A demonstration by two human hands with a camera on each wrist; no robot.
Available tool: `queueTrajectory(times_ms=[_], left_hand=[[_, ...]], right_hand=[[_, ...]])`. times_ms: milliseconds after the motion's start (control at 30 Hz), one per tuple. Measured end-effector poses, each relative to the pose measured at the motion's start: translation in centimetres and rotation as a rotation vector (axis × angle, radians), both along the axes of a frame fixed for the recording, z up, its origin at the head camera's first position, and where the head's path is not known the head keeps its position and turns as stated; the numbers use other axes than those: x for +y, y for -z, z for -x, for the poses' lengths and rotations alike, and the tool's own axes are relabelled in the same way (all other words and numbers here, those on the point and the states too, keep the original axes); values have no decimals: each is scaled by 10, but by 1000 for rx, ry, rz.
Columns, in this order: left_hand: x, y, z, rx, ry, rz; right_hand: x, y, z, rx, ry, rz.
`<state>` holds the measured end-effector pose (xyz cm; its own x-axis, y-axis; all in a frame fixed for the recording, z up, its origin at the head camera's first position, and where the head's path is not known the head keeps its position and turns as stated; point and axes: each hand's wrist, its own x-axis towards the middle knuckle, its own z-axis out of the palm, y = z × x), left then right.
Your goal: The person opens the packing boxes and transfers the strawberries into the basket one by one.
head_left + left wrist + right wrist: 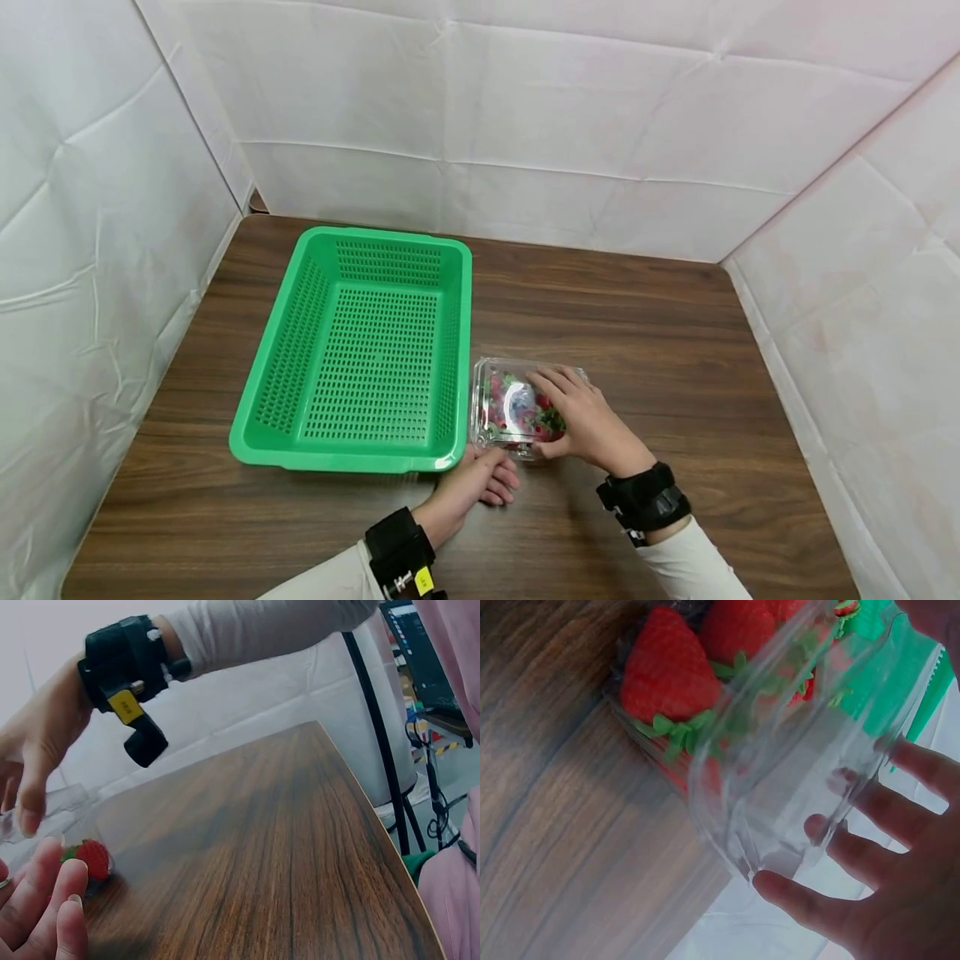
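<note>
Head view: a clear plastic clamshell box of strawberries sits on the brown wood-grain desk, just beside the right wall of a green perforated basket, near the basket's front right corner. The right hand lies over the box from the right, its fingers spread across the lid and its thumb against the near edge, so it grasps the box from above. The left hand rests on the desk just in front of the basket's corner and the near left corner of the box, its fingers loosely curled and holding nothing; whether the fingertips touch the box cannot be told from here. Both wrists wear black straps with cameras, and both arms are in light sleeves.

The left wrist view shows the left hand's fingers relaxed and close to a strawberry seen through the box's near end, with the right hand reaching down from above.

The right wrist view looks through the transparent lid: the right hand's fingers are spread against the plastic, red strawberries with green leaves are packed inside, and the green basket shows behind the box.

White padded panels wall in the desk on three sides.
</note>
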<state>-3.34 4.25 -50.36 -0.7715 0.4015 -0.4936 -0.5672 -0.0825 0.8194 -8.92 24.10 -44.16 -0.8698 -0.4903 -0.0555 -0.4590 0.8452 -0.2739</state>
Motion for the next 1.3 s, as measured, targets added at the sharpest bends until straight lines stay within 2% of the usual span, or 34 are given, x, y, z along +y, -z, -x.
queueTrajectory(times_ms=[400,700,900,1200,1300], left_hand=[[5,3,1,11,10,53],[4,4,1,22,10,64],[4,5,1,12,15,54],[1,1,1,6,31,18],[1,0,1,7,39,9]], right_hand=[[-1,-8,8,-72,-22,10],[9,-20,16,-234,18,76],[8,-19,18,-223,-46,4],[8,-20,8,-220,-13,95],[10,-25,3,-184,4,128]])
